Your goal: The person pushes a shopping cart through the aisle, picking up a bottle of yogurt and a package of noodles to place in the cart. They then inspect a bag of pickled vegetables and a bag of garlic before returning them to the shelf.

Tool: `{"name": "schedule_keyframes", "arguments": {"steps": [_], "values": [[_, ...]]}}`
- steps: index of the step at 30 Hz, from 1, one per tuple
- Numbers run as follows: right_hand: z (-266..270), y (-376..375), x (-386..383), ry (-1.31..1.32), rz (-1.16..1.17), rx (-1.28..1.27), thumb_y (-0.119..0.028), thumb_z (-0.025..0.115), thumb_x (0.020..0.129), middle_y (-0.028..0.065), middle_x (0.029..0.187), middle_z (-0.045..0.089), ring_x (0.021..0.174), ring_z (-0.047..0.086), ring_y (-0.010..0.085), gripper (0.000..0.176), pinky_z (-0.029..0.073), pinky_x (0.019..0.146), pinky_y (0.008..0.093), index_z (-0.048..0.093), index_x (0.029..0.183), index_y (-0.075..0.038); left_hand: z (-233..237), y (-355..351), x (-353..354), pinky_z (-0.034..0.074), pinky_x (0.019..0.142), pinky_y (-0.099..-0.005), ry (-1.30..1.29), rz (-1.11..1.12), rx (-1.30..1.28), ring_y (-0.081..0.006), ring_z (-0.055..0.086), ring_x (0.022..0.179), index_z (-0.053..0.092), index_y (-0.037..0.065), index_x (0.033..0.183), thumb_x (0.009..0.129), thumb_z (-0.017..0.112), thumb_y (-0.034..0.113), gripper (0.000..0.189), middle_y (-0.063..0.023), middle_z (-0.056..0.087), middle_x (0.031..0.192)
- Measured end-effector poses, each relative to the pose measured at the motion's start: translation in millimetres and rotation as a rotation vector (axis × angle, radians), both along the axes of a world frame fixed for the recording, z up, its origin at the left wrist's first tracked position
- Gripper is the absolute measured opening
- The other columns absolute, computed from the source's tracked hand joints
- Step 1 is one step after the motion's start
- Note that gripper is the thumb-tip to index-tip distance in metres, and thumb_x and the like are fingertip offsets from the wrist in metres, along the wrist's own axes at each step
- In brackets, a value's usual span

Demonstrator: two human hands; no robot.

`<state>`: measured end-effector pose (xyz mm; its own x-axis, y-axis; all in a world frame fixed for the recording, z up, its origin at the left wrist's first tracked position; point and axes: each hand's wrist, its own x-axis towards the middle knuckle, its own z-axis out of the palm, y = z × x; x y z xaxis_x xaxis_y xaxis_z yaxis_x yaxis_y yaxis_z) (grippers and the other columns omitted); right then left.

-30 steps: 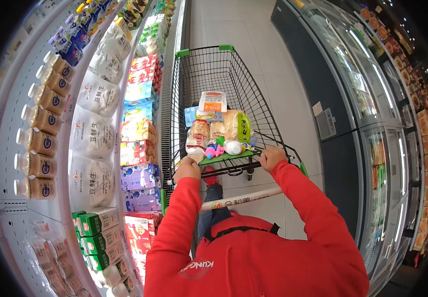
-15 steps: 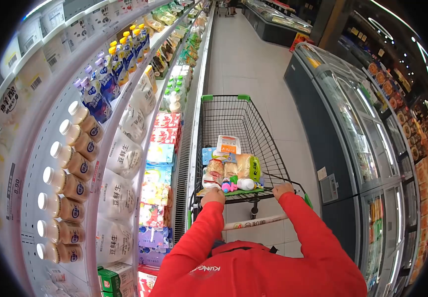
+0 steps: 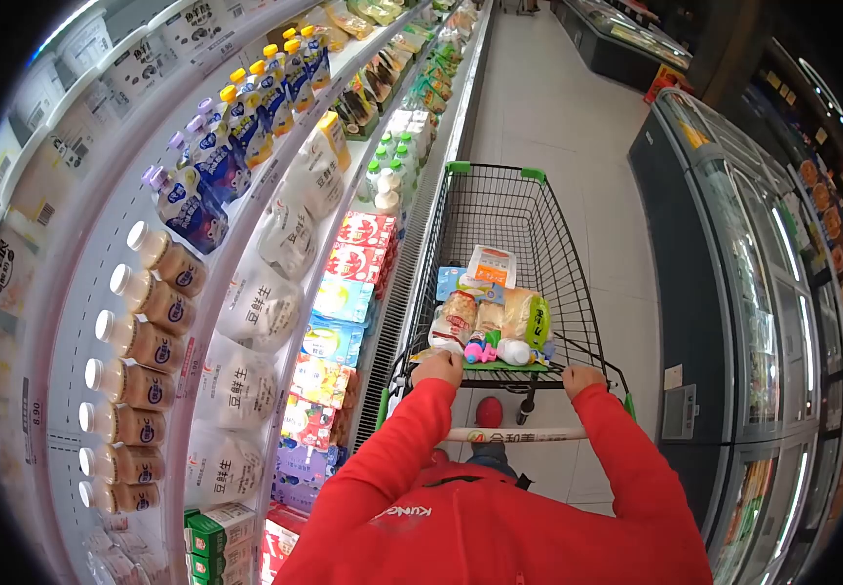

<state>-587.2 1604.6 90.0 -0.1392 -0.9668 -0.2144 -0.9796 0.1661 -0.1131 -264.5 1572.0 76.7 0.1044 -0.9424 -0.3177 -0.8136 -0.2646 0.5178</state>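
Note:
My left hand [image 3: 438,367] is closed round the near left corner of a black wire shopping cart [image 3: 579,283] with green corner caps. At the near right corner, my right hand [image 3: 582,379] grips the cart's frame the same way. The white handle bar [image 3: 529,435] runs below both hands, close to my red jacket. Inside the cart lie a bag of bread [image 3: 522,317], a smaller bag of food [image 3: 458,318], a pack with a white and orange label [image 3: 492,265], a blue pack [image 3: 453,284] and a pink toy-like item [image 3: 480,352]. A red shoe [image 3: 489,411] shows beneath.
Along the left, a chilled shelf holds white-capped bottles [image 3: 153,344], blue pouches [image 3: 192,207], bagged soy products [image 3: 243,387] and boxed drinks [image 3: 332,341]. A glass-topped freezer [image 3: 670,224] lines the right. Grey tiled aisle floor [image 3: 529,107] runs ahead between them.
The shelf, cart and freezer have shifted right in view, and nearby shelf goods sit slightly lower. A red shoe has appeared under the cart. Both hands keep their hold.

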Motion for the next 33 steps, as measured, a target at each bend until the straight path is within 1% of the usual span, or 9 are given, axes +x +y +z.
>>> {"name": "schedule_keyframes", "arguments": {"steps": [9,13,15,19,20,24,25,30,33], "values": [[-6.6,-64.2,-9.1,0.034,0.007,-0.036,-0.040,0.039,0.083,0.0184,0.087,0.066,0.084,0.062,0.0369,0.045,0.047,0.079,0.0472,0.070,0.086,-0.008,10.3,-60.7,-6.4,0.048,0.083,-0.0467,-0.050,-0.028,0.062,-0.0362,0.063,0.090,0.068,0.007,0.099,0.086,0.037,0.043,0.049,-0.0178,0.066,0.097],[5.0,-75.2,-9.9,0.030,-0.001,0.042,-0.039,0.038,0.084,0.0174,0.090,0.066,0.088,0.062,0.0367,0.043,0.047,0.081,0.0465,0.070,0.089,-0.011,4.6,-64.5,-5.8,0.048,0.077,-0.0490,-0.016,-0.057,-0.039,-0.0367,0.064,0.086,0.064,0.006,0.097,0.086,0.039,0.037,0.041,-0.0201,0.066,0.092],[-2.7,-78.3,-14.2,0.051,0.026,0.045,-0.039,0.037,0.085,0.0164,0.090,0.066,0.086,0.062,0.0369,0.043,0.047,0.080,0.0469,0.069,0.089,-0.011,6.3,-62.7,-0.5,0.048,0.072,-0.0489,0.002,-0.081,-0.095,-0.0368,0.063,0.083,0.058,0.011,0.097,0.087,0.044,0.032,0.027,-0.0188,0.066,0.087],[2.1,-84.8,-9.7,0.024,0.043,0.030,-0.038,0.036,0.086,0.0164,0.090,0.066,0.085,0.062,0.0373,0.042,0.047,0.080,0.0475,0.068,0.088,-0.011,-5.2,-72.1,1.0,0.048,0.072,-0.0476,0.048,-0.155,-0.056,-0.0341,0.063,0.084,0.060,0.018,0.095,0.089,0.044,0.030,0.021,-0.0140,0.066,0.088],[4.1,-82.6,-9.8,0.021,0.051,0.023,-0.038,0.036,0.086,0.0163,0.089,0.066,0.085,0.062,0.0373,0.042,0.047,0.080,0.0476,0.068,0.088,-0.011,-10.0,-73.9,-0.4,0.047,0.074,-0.0452,0.079,-0.139,-0.068,-0.0353,0.062,0.085,0.061,0.019,0.088,0.088,0.042,0.029,0.022,-0.0134,0.066,0.087],[1.9,-88.2,-12.5,0.031,0.054,0.025,-0.038,0.037,0.086,0.0165,0.088,0.066,0.085,0.062,0.0371,0.041,0.047,0.079,0.0470,0.068,0.087,-0.010,-10.8,-81.3,4.2,0.046,0.076,-0.0416,0.152,-0.291,-0.082,-0.0340,0.061,0.087,0.063,0.015,0.089,0.087,0.042,0.015,0.021,-0.0165,0.064,0.087],[-1.1,-89.6,-15.3,0.030,0.060,0.007,-0.037,0.037,0.085,0.0165,0.088,0.066,0.085,0.062,0.0370,0.041,0.047,0.079,0.0468,0.067,0.087,-0.010,-19.4,-87.0,4.7,0.047,0.077,-0.0415,0.175,-0.296,-0.057,-0.0319,0.062,0.090,0.062,0.020,0.093,0.085,0.044,0.017,0.020,-0.0128,0.066,0.094],[0.5,-106.2,-10.1,0.037,0.016,0.110,-0.037,0.039,0.085,0.0160,0.086,0.066,0.085,0.061,0.0367,0.038,0.047,0.078,0.0461,0.066,0.088,-0.011,-38.8,-102.5,2.9,0.047,0.076,-0.0433,0.116,-0.358,-0.047,-0.0326,0.062,0.089,0.061,0.021,0.095,0.086,0.042,0.020,0.021,-0.0135,0.066,0.092],[4.3,-118.7,-11.9,0.042,0.022,0.127,-0.038,0.039,0.085,0.0158,0.086,0.066,0.084,0.061,0.0363,0.038,0.047,0.077,0.0459,0.066,0.090,-0.012,-6.8,-111.8,-4.5,0.047,0.073,-0.0448,0.072,-0.289,0.029,-0.0339,0.062,0.086,0.058,0.018,0.092,0.087,0.042,0.021,0.017,-0.0143,0.065,0.089]]}}
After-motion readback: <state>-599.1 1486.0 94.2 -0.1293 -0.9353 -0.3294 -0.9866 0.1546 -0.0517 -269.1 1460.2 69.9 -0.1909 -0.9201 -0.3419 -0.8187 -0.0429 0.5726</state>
